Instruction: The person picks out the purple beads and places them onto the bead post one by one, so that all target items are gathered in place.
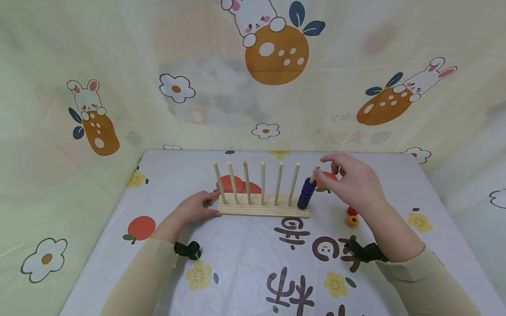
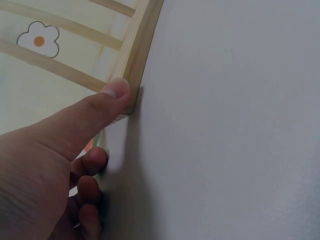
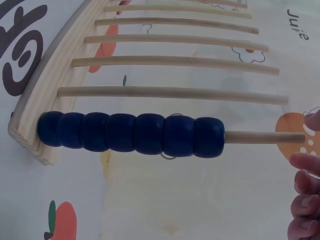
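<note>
A pale wooden peg rack (image 1: 262, 211) lies along the table with a row of upright pegs. My left hand (image 1: 194, 208) holds its left end, with the thumb (image 2: 117, 89) against the base's front corner. Several dark blue beads (image 3: 149, 133) are stacked on the rightmost peg (image 3: 265, 137), whose upper part is bare. Beside that peg's tip is my right hand (image 1: 356, 182), its thumb and index finger apart with nothing seen between them. An orange bead (image 1: 352, 220) and a red bead (image 1: 352, 211) lie on the table below the right hand; the hand partly covers the red one.
The table is covered by a white printed cloth (image 1: 237, 272) with fruit, flowers and lettering. Behind it and at the sides hang pale curtains (image 1: 134, 52) with rabbit prints. A black strap (image 1: 365, 251) is on the right wrist, another strap (image 1: 187, 250) on the left.
</note>
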Demonstrator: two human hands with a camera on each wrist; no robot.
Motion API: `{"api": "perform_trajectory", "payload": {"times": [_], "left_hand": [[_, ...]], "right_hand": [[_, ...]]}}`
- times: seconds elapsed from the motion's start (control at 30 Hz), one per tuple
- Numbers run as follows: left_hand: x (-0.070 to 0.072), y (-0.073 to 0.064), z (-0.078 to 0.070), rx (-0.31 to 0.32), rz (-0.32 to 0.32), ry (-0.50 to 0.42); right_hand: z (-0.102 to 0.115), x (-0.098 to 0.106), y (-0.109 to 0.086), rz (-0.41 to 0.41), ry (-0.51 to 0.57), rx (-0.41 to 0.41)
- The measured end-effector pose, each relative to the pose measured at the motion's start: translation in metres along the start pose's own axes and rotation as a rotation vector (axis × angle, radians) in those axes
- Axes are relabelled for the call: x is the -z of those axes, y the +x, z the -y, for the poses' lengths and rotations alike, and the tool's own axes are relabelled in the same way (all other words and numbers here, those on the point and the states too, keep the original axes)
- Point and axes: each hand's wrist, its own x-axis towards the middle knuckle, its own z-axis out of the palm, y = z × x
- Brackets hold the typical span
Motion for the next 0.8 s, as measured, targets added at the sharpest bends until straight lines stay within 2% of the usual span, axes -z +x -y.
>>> {"api": "perform_trajectory", "payload": {"times": [0.4,0.8], "left_hand": [[-0.002,0.002,0.001,0.005,-0.002,-0.009],[-0.001,0.003,0.001,0.010,0.003,-0.003]], "right_hand": [[-0.005,-0.003,0.002,-0.002,-0.005,0.000],[-0.018,-0.007,0.001,0.064,0.023,-0.048]]}}
